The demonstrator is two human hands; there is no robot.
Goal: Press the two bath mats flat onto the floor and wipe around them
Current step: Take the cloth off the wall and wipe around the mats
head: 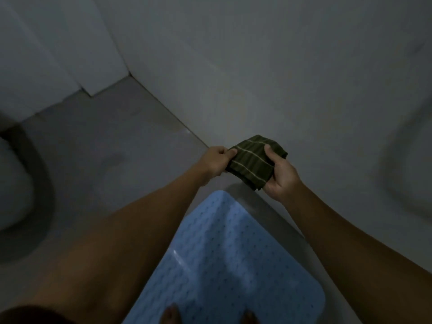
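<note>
A folded dark green cloth [253, 163] with pale stripes is held up in front of me, above the floor by the wall. My left hand [216, 161] pinches its left edge. My right hand [279, 176] grips its right side, thumb on top. Below, a light blue bath mat [217, 260] with small holes lies on the grey floor, stretching from under my hands to the bottom of the view. Only one mat is in view.
A pale wall [257, 66] runs diagonally along the mat's right side. The white toilet base [14, 183] stands at the left edge. My toes [173, 314] rest on the mat's near end. Grey floor [112, 160] lies to the mat's left.
</note>
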